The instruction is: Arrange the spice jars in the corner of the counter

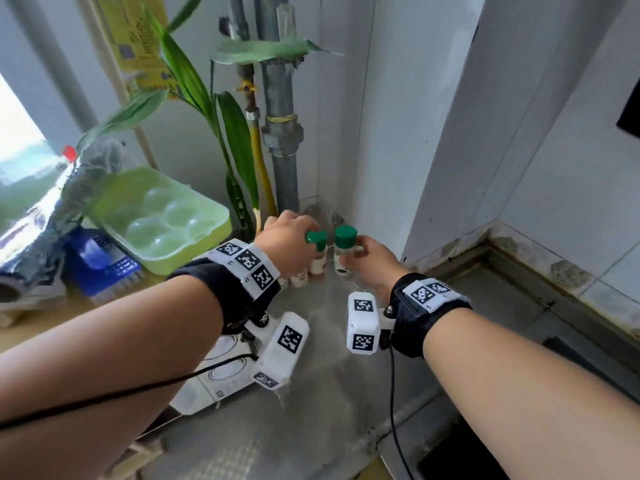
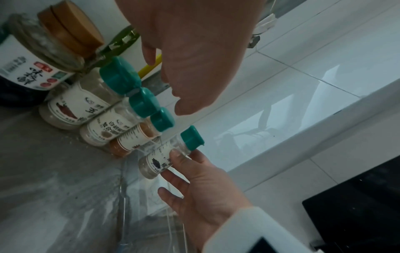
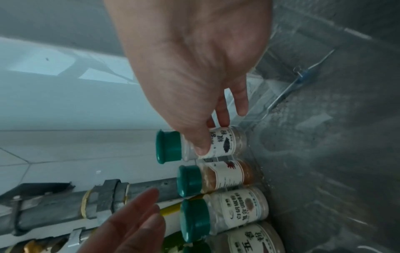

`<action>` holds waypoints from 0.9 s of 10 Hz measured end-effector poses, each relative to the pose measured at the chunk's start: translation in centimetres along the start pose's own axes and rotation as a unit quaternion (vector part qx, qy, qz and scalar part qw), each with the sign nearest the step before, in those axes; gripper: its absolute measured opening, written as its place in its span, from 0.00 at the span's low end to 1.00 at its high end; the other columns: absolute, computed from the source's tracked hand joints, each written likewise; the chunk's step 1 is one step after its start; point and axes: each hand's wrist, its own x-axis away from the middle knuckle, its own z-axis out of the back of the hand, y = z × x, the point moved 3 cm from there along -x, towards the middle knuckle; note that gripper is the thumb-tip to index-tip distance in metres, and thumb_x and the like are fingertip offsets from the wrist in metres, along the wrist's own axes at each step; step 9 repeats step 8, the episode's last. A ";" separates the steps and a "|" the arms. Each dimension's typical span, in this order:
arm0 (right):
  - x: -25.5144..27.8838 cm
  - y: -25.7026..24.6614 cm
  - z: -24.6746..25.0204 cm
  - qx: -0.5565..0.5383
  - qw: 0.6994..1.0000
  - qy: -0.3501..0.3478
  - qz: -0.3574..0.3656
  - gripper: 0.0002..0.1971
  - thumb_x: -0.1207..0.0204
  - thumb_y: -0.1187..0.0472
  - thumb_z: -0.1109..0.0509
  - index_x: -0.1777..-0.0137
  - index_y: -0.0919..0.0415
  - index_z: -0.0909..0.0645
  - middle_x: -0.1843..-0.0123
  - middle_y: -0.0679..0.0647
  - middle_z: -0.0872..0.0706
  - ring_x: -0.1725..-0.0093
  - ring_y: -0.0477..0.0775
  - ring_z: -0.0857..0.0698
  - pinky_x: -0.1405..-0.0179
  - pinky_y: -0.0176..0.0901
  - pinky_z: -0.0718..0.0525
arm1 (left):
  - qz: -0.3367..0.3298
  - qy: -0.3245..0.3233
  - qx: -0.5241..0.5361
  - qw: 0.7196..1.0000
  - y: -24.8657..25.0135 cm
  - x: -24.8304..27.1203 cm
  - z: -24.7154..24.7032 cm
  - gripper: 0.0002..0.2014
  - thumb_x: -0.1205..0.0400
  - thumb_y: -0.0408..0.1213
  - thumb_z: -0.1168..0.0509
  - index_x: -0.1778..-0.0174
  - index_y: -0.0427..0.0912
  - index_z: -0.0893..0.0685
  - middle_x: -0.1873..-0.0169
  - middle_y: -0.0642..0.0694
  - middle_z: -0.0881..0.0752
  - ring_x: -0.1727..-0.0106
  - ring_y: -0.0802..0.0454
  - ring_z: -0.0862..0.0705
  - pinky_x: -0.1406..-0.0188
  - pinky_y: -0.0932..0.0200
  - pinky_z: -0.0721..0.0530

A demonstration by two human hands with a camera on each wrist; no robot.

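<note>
A: What is at nine o'clock?

B: A green egg tray (image 1: 162, 216) sits on the counter (image 1: 311, 403). Your left hand (image 1: 289, 242) hovers, fingers loose and empty, over three green-capped spice jars (image 2: 103, 119) lined up in the corner.

A: And at three o'clock?

B: Your right hand (image 1: 372, 263) pinches a fourth jar (image 3: 214, 145), upright on the counter just beside the row.

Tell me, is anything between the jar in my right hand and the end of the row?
Nothing visible. The right hand pinches the jar, with only bare counter between it and the orange-powder jar ending the row. The left hand hovers open above the caps.
</note>
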 end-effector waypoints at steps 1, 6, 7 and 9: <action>-2.3 0.7 -0.8 0.044 0.999 0.007 0.009 0.23 0.30 0.55 0.29 0.33 0.47 0.24 0.39 0.54 0.13 0.40 0.58 0.16 0.34 0.61 0.19 | 0.005 -0.008 -0.010 1.000 -0.7 -0.7 -0.4 0.22 0.16 0.40 0.44 0.24 0.58 0.26 0.23 0.46 0.29 0.22 0.39 0.34 0.23 0.40 0.29; -7.3 2.0 -2.0 0.058 0.998 -0.023 0.007 0.28 0.29 0.58 0.30 0.27 0.50 0.28 0.35 0.55 0.16 0.36 0.59 0.18 0.32 0.61 0.21 | -0.020 -0.045 -0.044 0.998 -1.4 -1.6 -1.3 0.25 0.14 0.36 0.47 0.20 0.54 0.30 0.20 0.49 0.30 0.18 0.43 0.37 0.20 0.44 0.34; -6.9 2.1 -1.7 0.046 0.999 -0.024 0.006 0.28 0.28 0.62 0.29 0.28 0.52 0.29 0.35 0.56 0.16 0.36 0.59 0.18 0.31 0.60 0.22 | -0.022 -0.041 -0.048 0.998 -1.2 -1.5 -1.5 0.25 0.15 0.36 0.46 0.20 0.54 0.29 0.21 0.49 0.29 0.19 0.43 0.36 0.20 0.43 0.32; -6.6 2.2 -1.2 0.021 1.000 -0.009 0.015 0.28 0.30 0.64 0.27 0.29 0.52 0.29 0.36 0.56 0.15 0.37 0.60 0.17 0.31 0.60 0.21 | -0.015 -0.020 -0.031 0.999 -1.3 -1.5 -1.2 0.25 0.15 0.37 0.45 0.20 0.54 0.29 0.21 0.48 0.30 0.19 0.43 0.36 0.21 0.44 0.32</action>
